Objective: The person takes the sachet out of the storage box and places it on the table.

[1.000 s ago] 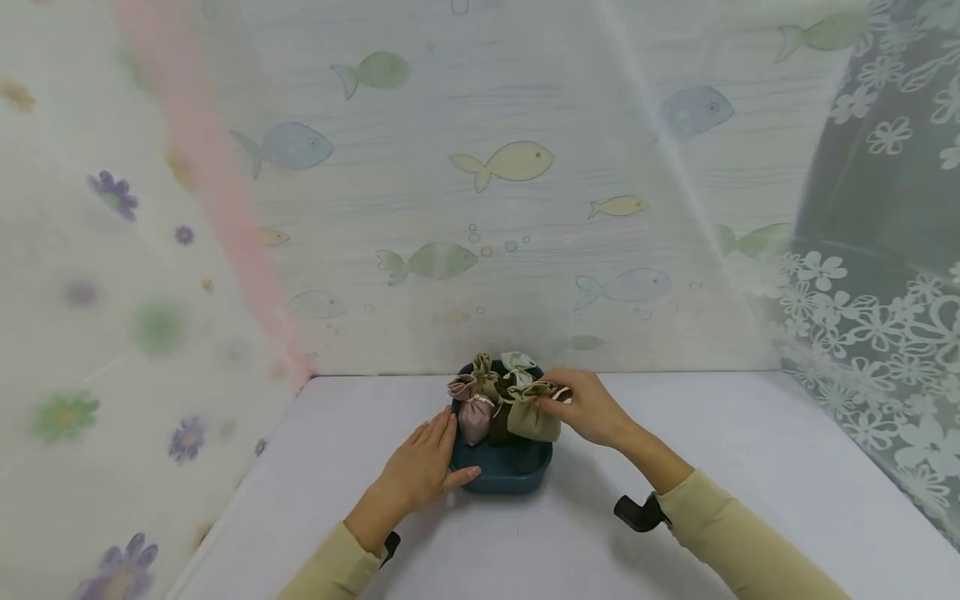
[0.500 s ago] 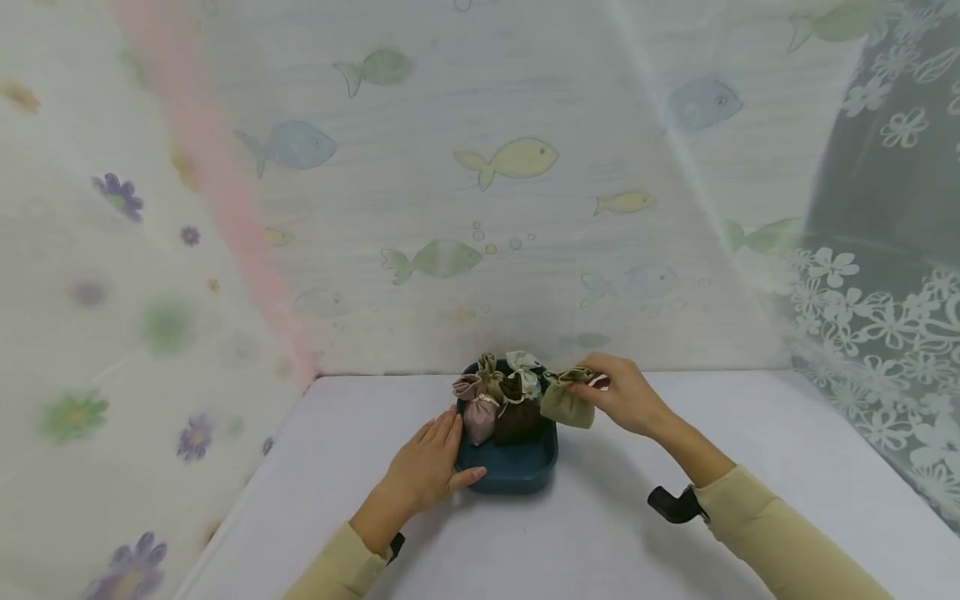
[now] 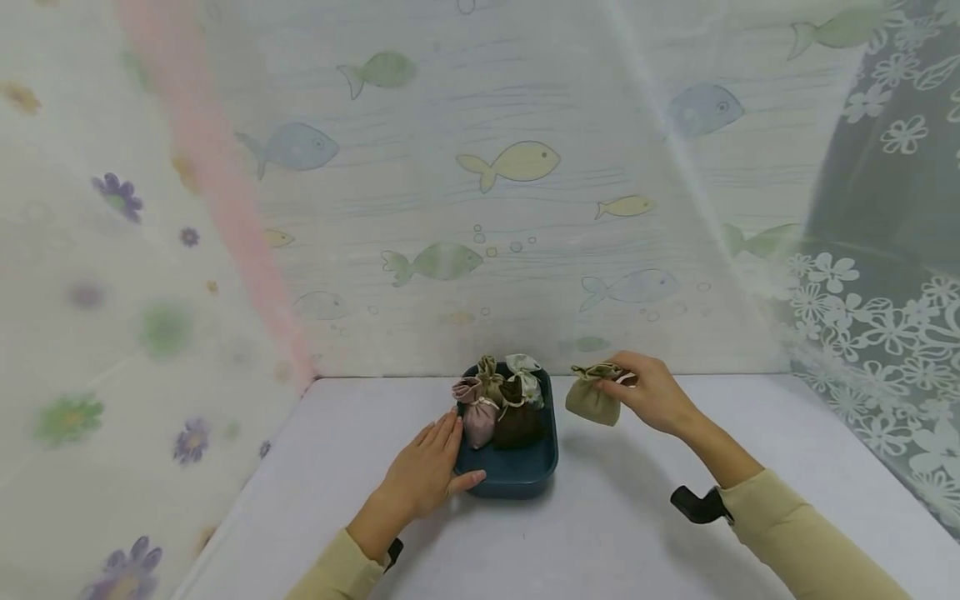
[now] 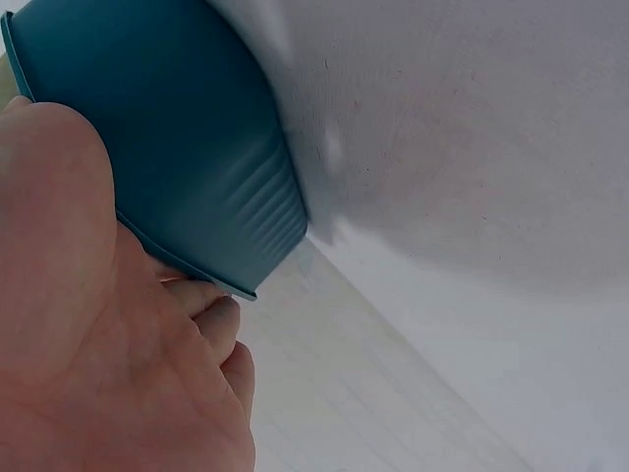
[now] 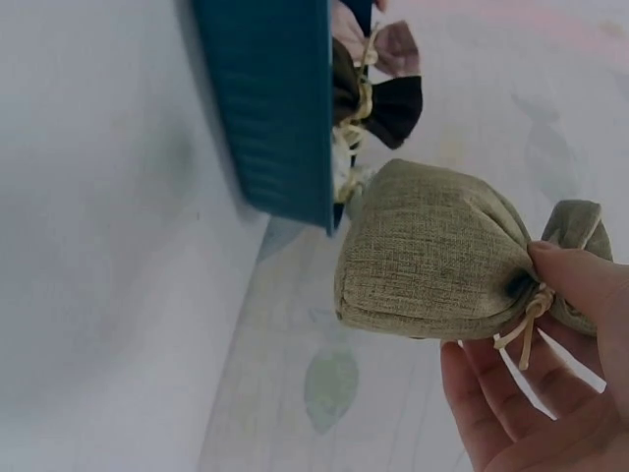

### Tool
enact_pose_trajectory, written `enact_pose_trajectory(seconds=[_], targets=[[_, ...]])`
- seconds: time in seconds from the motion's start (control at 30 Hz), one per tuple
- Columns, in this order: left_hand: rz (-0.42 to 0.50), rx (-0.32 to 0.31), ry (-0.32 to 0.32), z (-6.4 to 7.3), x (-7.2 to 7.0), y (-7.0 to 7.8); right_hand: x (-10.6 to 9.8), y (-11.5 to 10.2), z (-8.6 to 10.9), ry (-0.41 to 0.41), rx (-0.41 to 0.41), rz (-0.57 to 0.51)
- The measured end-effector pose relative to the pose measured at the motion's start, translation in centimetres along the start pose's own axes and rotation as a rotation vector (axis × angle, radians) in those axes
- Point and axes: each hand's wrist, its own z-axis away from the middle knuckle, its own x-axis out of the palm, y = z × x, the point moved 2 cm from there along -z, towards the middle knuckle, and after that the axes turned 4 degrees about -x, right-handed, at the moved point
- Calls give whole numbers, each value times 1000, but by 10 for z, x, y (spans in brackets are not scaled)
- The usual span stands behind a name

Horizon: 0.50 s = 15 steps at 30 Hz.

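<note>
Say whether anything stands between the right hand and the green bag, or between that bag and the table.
Nothing visible does: the right hand pinches the green bag by its neck, and the bag hangs over the table, apart from the tub.

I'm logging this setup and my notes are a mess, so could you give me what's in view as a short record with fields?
Left hand: rests against the side of the blue tub
Right hand: pinches the greenish sack by its tied neck
Greenish sack position: held off the table, to the right of the tub
Tub contents: pink sack, dark brown sack, olive sack, pale patterned sack
Backdrop: fish-printed curtain
Sack fillings: cannot be seen
</note>
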Motion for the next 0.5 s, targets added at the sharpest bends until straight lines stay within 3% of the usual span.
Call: enact_pose_trajectory(seconds=[0.23,0.5], targets=[[49,-12,-28,2,0,-1,-9,5,6,6,24,36],[58,-2,-7,-1,2,-2,-18,18,7,22,39,66]])
